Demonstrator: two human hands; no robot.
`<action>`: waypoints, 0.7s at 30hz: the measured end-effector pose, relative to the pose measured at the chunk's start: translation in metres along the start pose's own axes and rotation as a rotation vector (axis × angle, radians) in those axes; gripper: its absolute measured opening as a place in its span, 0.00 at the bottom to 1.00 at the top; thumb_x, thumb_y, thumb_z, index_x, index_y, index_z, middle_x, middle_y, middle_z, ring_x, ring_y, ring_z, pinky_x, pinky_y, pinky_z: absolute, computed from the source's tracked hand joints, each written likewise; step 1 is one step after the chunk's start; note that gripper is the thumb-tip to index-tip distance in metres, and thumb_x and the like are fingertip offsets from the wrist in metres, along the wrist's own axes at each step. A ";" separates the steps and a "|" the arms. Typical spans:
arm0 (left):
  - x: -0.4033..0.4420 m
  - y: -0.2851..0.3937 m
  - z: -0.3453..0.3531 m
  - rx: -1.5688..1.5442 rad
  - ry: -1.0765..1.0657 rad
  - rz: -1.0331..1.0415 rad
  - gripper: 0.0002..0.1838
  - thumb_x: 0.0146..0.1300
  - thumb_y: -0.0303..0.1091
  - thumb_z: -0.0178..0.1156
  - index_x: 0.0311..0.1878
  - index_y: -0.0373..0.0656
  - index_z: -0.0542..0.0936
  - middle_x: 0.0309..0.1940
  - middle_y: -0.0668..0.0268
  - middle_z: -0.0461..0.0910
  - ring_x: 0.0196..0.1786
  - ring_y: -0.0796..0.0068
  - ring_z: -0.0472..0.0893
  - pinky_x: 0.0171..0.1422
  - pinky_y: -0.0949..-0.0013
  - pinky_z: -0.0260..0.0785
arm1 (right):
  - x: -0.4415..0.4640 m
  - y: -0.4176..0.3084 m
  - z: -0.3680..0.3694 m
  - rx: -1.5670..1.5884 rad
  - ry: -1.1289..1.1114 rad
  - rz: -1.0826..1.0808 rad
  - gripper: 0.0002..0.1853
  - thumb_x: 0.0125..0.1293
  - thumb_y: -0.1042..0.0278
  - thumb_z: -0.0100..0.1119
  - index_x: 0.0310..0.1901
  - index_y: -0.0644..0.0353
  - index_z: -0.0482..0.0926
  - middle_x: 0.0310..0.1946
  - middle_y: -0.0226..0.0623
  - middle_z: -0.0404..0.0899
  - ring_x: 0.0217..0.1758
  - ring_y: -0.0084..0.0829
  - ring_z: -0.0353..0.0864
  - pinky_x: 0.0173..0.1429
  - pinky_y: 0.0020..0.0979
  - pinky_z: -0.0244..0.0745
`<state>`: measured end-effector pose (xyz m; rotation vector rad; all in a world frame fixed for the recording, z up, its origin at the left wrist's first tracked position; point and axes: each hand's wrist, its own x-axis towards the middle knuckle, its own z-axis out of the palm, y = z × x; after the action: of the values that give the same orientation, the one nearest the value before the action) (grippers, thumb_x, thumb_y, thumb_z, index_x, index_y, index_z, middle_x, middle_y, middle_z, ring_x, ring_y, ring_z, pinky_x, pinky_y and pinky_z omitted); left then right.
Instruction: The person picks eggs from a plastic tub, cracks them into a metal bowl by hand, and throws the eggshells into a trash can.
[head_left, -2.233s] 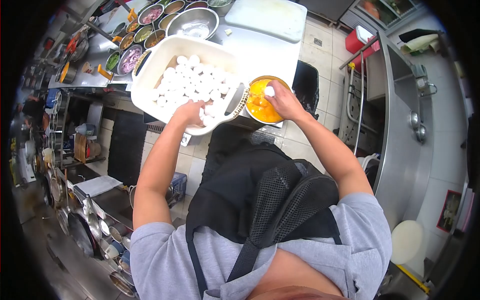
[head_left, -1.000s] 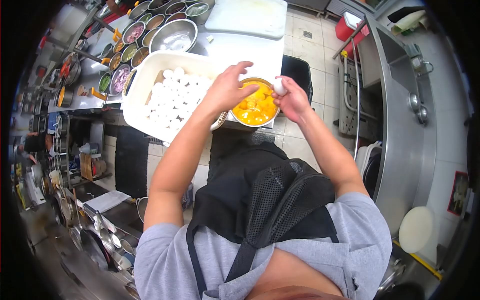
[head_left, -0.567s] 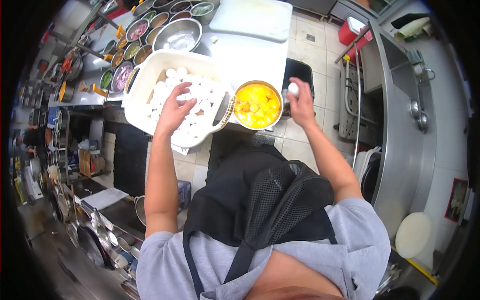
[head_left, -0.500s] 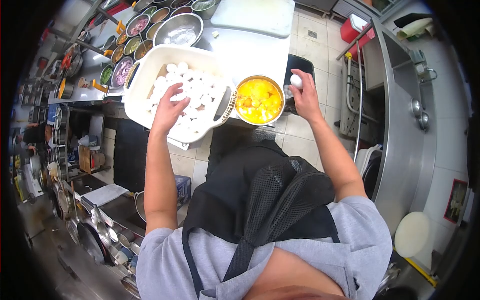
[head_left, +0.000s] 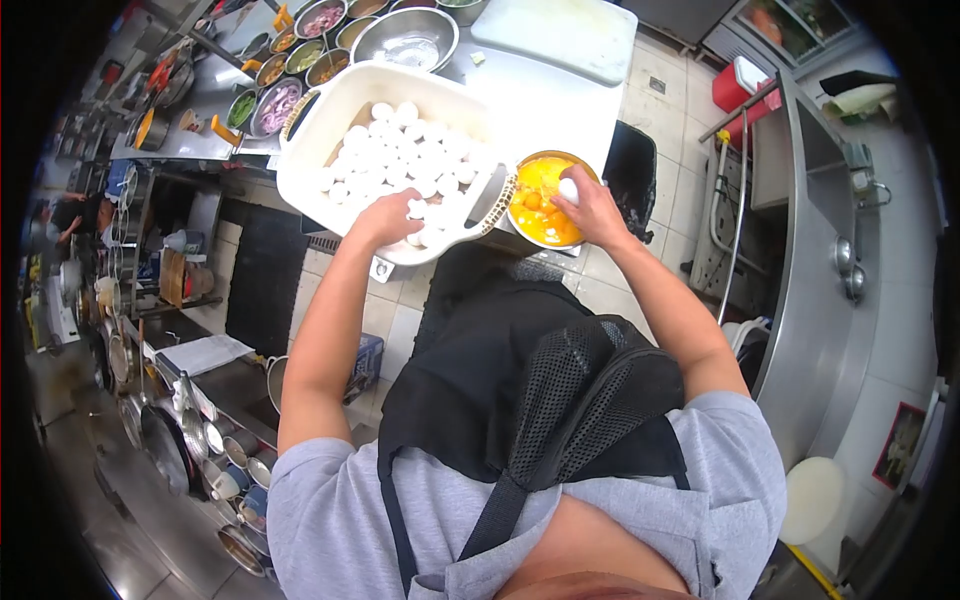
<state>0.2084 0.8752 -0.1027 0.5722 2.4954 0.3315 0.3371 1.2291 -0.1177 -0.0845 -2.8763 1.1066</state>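
Note:
In the near part of a white plastic basket (head_left: 300,170) full of white eggs (head_left: 405,150), my left hand (head_left: 386,220) has its fingers closed around an egg (head_left: 416,208). To the right, my right hand (head_left: 597,212) grips another white egg (head_left: 569,190) between thumb and fingers. It is above the right side of a round metal bowl (head_left: 513,222). Raw yolks and egg liquid (head_left: 540,208) fill much of that bowl. The basket's right handle, wrapped in a woven pattern, sits close to the bowl's left side.
Behind the basket stand an empty steel bowl (head_left: 405,40) and several containers of chopped ingredients. A white cutting board (head_left: 555,35) lies on the table. A black-lined bin (head_left: 632,175) is on the floor to the right, near a steel counter (head_left: 800,290).
My right hand has moved from above the black bin to the yolk bowl, still with an egg. My left hand has lowered from above the eggs and closed on one.

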 end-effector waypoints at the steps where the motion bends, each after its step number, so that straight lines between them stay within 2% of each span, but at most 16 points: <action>1: 0.000 0.005 0.000 -0.041 -0.033 0.015 0.31 0.60 0.41 0.69 0.67 0.48 0.75 0.53 0.51 0.84 0.58 0.51 0.83 0.63 0.55 0.73 | 0.000 0.000 0.002 -0.018 0.007 -0.002 0.22 0.67 0.61 0.68 0.56 0.59 0.71 0.50 0.55 0.82 0.54 0.57 0.82 0.56 0.50 0.76; 5: 0.006 0.023 0.006 -0.049 -0.132 0.099 0.29 0.62 0.37 0.66 0.67 0.48 0.74 0.52 0.50 0.85 0.56 0.50 0.83 0.61 0.55 0.73 | -0.002 -0.002 0.001 -0.059 0.041 -0.056 0.23 0.68 0.58 0.68 0.56 0.59 0.71 0.47 0.55 0.83 0.54 0.57 0.82 0.56 0.50 0.76; 6: 0.011 0.025 0.010 -0.048 -0.133 0.104 0.29 0.62 0.37 0.66 0.67 0.48 0.74 0.52 0.50 0.85 0.56 0.50 0.83 0.61 0.55 0.73 | -0.002 -0.008 -0.002 -0.110 -0.009 -0.039 0.23 0.68 0.56 0.67 0.56 0.58 0.71 0.44 0.54 0.84 0.52 0.56 0.83 0.54 0.50 0.76; 9: 0.023 0.025 0.023 -0.014 -0.173 0.082 0.35 0.60 0.42 0.68 0.71 0.51 0.71 0.53 0.48 0.85 0.58 0.48 0.83 0.63 0.55 0.73 | 0.000 -0.027 -0.014 -0.173 -0.081 0.002 0.23 0.69 0.51 0.65 0.56 0.57 0.71 0.39 0.54 0.84 0.48 0.57 0.84 0.51 0.51 0.77; 13: 0.023 0.027 0.021 0.020 -0.240 0.155 0.33 0.61 0.36 0.65 0.71 0.52 0.70 0.54 0.48 0.85 0.59 0.48 0.83 0.63 0.55 0.73 | 0.004 -0.038 -0.024 -0.211 -0.042 0.037 0.23 0.72 0.46 0.60 0.56 0.55 0.71 0.34 0.55 0.85 0.43 0.59 0.85 0.46 0.54 0.78; 16: 0.026 0.031 0.021 0.028 -0.225 0.124 0.32 0.61 0.33 0.64 0.71 0.52 0.71 0.53 0.48 0.85 0.59 0.49 0.83 0.63 0.55 0.73 | 0.008 -0.037 -0.033 -0.161 -0.004 0.051 0.24 0.72 0.44 0.59 0.56 0.56 0.71 0.35 0.55 0.85 0.43 0.60 0.85 0.46 0.54 0.78; 18: 0.028 0.035 0.022 0.035 -0.196 0.082 0.32 0.60 0.31 0.63 0.70 0.52 0.72 0.53 0.48 0.85 0.59 0.49 0.83 0.63 0.55 0.73 | 0.009 -0.032 -0.041 -0.108 0.027 0.056 0.23 0.72 0.47 0.60 0.57 0.57 0.73 0.37 0.55 0.85 0.44 0.60 0.85 0.48 0.52 0.79; 20: 0.025 0.038 0.024 0.064 -0.123 0.115 0.31 0.60 0.23 0.55 0.69 0.48 0.73 0.53 0.44 0.84 0.58 0.45 0.82 0.65 0.53 0.72 | 0.014 -0.022 -0.052 0.010 0.244 -0.071 0.22 0.71 0.49 0.63 0.56 0.58 0.76 0.43 0.54 0.85 0.48 0.57 0.85 0.52 0.48 0.79; 21: 0.027 0.035 0.026 0.068 -0.123 0.116 0.31 0.60 0.23 0.55 0.69 0.48 0.73 0.53 0.44 0.84 0.58 0.45 0.82 0.65 0.53 0.72 | 0.016 -0.014 -0.059 0.004 0.349 -0.121 0.22 0.69 0.53 0.66 0.56 0.58 0.78 0.47 0.51 0.84 0.50 0.52 0.85 0.55 0.44 0.79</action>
<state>0.2143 0.9216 -0.1244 0.7448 2.3674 0.2479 0.3248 1.2591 -0.0635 -0.0921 -2.5339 0.9666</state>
